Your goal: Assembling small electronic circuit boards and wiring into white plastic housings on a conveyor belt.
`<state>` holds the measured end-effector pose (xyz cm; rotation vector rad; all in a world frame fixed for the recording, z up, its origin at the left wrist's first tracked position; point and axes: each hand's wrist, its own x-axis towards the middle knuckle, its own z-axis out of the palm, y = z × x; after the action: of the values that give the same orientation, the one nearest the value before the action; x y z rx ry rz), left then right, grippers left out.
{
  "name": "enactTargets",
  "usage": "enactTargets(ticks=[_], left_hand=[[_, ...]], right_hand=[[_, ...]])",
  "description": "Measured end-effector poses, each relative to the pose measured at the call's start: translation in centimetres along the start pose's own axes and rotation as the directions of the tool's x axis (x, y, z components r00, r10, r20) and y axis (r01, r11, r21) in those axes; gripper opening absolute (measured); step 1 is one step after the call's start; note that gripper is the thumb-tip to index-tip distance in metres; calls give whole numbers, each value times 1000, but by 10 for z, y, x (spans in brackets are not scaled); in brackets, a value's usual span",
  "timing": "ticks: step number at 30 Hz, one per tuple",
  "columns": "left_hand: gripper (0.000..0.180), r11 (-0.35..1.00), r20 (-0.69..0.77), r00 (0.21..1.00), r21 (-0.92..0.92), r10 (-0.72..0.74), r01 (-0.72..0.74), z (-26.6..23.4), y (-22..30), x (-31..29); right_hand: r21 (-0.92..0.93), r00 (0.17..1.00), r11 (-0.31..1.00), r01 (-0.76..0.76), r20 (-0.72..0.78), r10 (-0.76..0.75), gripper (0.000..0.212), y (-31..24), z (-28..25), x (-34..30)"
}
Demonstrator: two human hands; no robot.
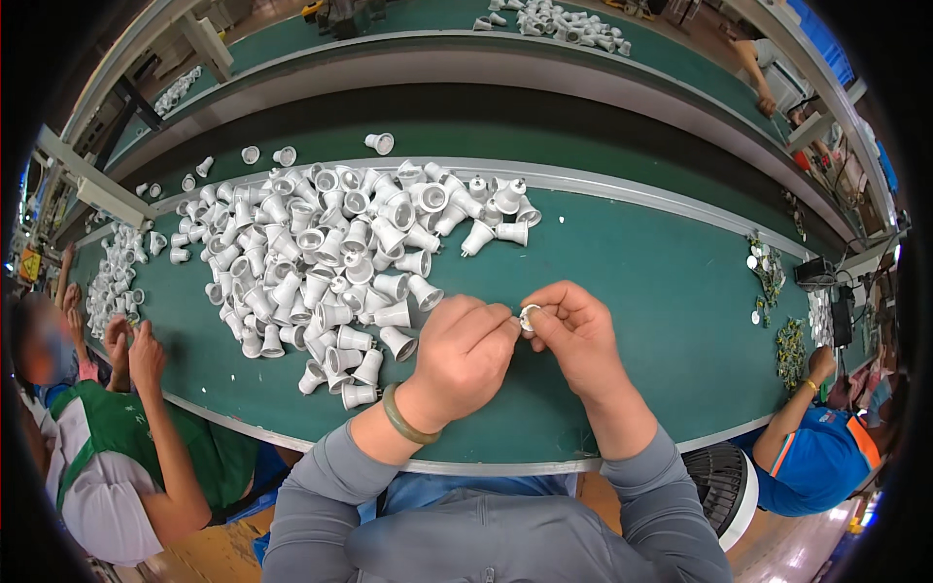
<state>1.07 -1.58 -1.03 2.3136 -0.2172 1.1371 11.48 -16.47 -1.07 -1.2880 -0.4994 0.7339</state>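
Small round white piece (529, 318), pinched between thumb and finger of the right hand (575, 335), with the left hand's (465, 358) fingertips right up against or just beside it. Shows darker marks on its face; too small for finer detail. Held above the green tabletop (641, 282). To the left, white cups (321, 272) in a broad, loose heap, reaching close to the left hand. Flare like little bells, with a wide, open mouth and a narrower neck, some ending in short pins. Lie tumbled: many on their sides, some mouth up, a few mouth down.
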Motion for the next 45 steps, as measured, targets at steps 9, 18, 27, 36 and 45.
enactTargets(ticks=[9,18,27,36,45], left_hand=[[7,775,180,918,-493,-354,395,-10,-10,-4],[20,-212,696,520,-678,-495,704,-25,-21,-1],[10,-46,651,484,-622,-584,782,-16,-20,-7],[18,6,672,419,-525,-611,851,-15,-17,-6],[19,94,512,516,-641,-686,761,-6,-4,-13]], right_hand=[[82,976,994,-73,212,54,7,-5,-13,4],[146,983,982,-118,159,94,17,-9,-15,6],[-744,827,408,530,347,-442,30,-10,-1,5],[-733,829,447,514,288,-480,21,-10,4,3],[-726,847,495,478,233,-477,20,-8,6,2]])
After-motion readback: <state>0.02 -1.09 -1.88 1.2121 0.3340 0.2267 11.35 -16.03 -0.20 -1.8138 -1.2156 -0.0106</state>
